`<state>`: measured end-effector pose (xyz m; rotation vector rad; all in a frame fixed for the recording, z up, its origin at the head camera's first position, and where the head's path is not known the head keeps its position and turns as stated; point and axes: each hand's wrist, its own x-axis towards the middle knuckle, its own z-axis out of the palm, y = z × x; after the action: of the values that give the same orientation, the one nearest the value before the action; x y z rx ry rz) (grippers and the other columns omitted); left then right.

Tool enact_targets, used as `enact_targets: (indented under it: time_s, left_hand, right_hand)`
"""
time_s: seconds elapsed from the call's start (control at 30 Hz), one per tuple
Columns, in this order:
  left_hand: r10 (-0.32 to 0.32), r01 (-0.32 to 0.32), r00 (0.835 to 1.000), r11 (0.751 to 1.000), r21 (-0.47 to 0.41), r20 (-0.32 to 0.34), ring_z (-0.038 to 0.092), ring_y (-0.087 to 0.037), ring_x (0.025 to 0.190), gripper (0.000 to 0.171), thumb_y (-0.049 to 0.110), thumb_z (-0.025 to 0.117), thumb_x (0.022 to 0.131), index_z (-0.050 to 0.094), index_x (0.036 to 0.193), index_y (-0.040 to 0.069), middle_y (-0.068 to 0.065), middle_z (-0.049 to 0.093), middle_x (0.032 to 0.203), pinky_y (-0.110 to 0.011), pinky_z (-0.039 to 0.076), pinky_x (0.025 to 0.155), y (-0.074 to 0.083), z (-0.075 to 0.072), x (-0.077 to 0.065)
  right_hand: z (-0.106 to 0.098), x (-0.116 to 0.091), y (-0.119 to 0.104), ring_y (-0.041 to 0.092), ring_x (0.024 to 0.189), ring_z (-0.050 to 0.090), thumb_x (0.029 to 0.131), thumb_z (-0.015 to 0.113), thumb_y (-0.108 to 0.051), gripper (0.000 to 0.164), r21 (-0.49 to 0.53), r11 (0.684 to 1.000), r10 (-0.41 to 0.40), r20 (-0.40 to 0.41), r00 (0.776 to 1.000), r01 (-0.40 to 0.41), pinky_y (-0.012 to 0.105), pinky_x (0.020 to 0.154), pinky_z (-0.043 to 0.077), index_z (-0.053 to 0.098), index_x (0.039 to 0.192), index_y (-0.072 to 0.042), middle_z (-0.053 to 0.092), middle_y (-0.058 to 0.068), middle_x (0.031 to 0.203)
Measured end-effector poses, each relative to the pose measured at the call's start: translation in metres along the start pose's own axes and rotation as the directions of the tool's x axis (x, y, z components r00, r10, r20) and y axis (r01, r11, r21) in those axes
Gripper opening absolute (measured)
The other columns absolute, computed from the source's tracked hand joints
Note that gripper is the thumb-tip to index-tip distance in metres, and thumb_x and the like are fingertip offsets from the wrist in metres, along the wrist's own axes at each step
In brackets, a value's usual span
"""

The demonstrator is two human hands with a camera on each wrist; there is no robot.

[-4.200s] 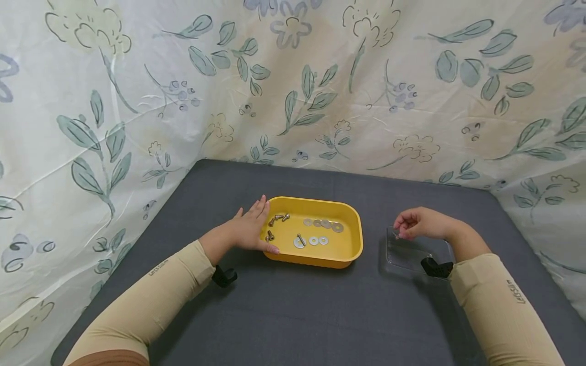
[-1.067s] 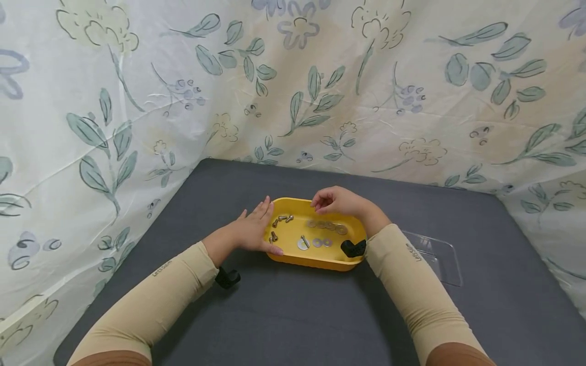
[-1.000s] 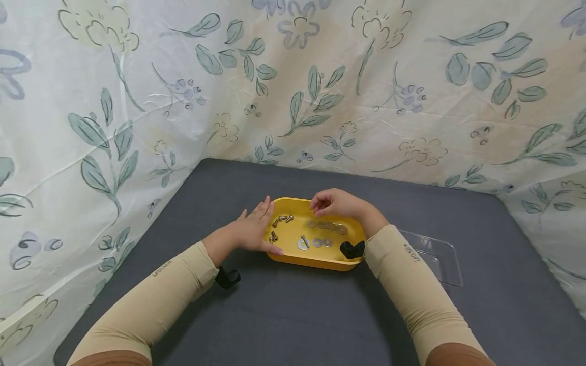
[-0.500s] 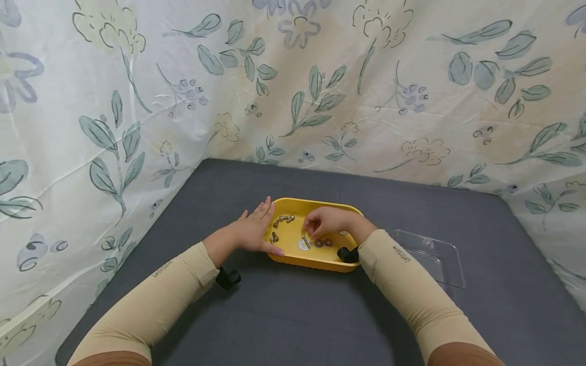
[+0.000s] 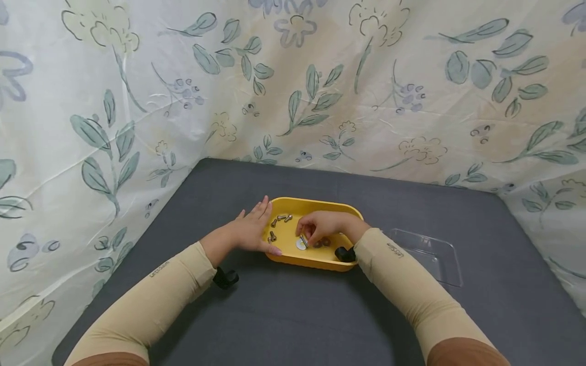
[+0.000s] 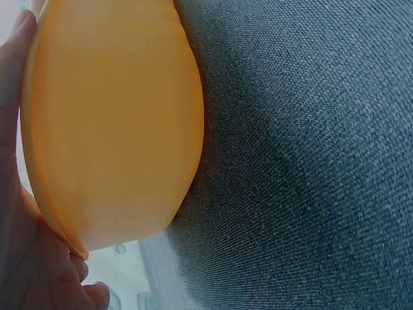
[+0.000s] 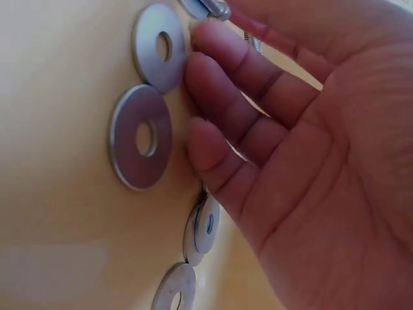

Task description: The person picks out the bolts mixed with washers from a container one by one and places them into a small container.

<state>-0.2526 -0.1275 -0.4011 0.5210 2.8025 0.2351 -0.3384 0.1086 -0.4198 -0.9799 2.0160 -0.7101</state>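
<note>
Probably light and slick, the bolt [image 5: 304, 241] under the right hand [image 5: 326, 223] suits a mid-shank pinch; whether it's grasped, I can't tell. Left hand [image 5: 246, 231], straight-fingered, touches the tray [image 5: 316, 262].

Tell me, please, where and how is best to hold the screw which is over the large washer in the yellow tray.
Pinch the screw across its shank, probably from above: it is slender and slants over the flat, large washer, and the yellow tray has walls around it. The right hand is there; whether it grips is unclear.
</note>
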Motion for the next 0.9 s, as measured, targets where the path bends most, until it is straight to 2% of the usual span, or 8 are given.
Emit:
enact_targets:
  time_s: [0.23, 0.5, 0.9]
  left_hand:
    - [0.004, -0.004, 1.000, 1.000, -0.002, 0.002, -0.006, -0.025, 0.139, 0.129, 0.080, 0.054, 0.062, -0.011, 0.145, 0.007, -0.008, -0.023, 0.148, -0.058, 0.008, 0.106, 0.000, -0.001, -0.002]
    - [0.010, -0.010, 1.000, 1.000, 0.004, -0.006, -0.004, -0.026, 0.139, 0.129, 0.080, 0.054, 0.062, -0.009, 0.145, 0.006, -0.009, -0.022, 0.149, -0.058, 0.009, 0.105, -0.001, -0.001, -0.004]
    - [0.016, -0.016, 1.000, 1.000, 0.006, -0.013, -0.005, -0.026, 0.139, 0.131, 0.083, 0.052, 0.060, -0.010, 0.145, 0.006, -0.009, -0.022, 0.149, -0.058, 0.009, 0.106, -0.003, 0.002, -0.003]
  right_hand:
    - [0.004, 0.005, -0.001, 0.020, 0.051, 0.045, 0.080, 0.070, -0.010, 0.033, -0.052, 0.999, 0.015, 0.013, 1.000, -0.015, 0.029, 0.048, 0.041, 0.053, 0.108, -0.009, 0.051, 0.004, 0.071]
    - [0.008, 0.006, -0.004, 0.020, 0.050, 0.044, 0.082, 0.068, -0.007, 0.027, -0.054, 0.998, 0.019, 0.016, 1.000, -0.019, 0.029, 0.047, 0.040, 0.051, 0.103, -0.006, 0.047, 0.004, 0.069]
    - [0.012, 0.004, -0.008, 0.017, 0.049, 0.043, 0.083, 0.067, -0.006, 0.024, -0.084, 0.996, 0.029, -0.006, 1.000, -0.029, 0.027, 0.045, 0.038, 0.051, 0.100, -0.007, 0.046, 0.004, 0.069]
